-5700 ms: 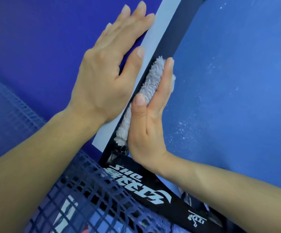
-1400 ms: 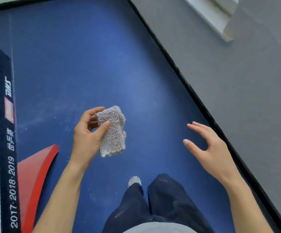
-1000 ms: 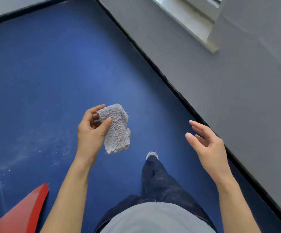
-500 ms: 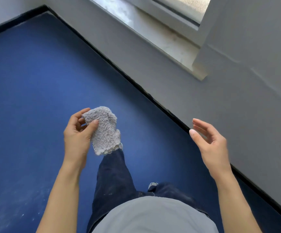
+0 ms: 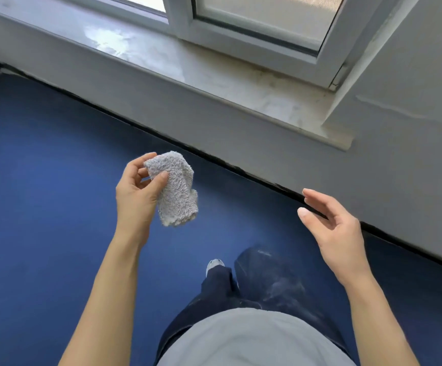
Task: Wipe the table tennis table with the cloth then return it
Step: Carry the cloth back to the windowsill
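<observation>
left hand [image 5: 135,196] pinching grey cloth [image 5: 175,191], seemingly folded

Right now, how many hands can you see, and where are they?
2. The left hand pinches the cloth above the blue floor; the right hand hangs open and empty near the wall below the windowsill.

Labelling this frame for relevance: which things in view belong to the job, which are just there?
Job: cloth, pinched by the left hand; right hand, open and empty.
Just there: windowsill, window frame, blue floor.
</observation>
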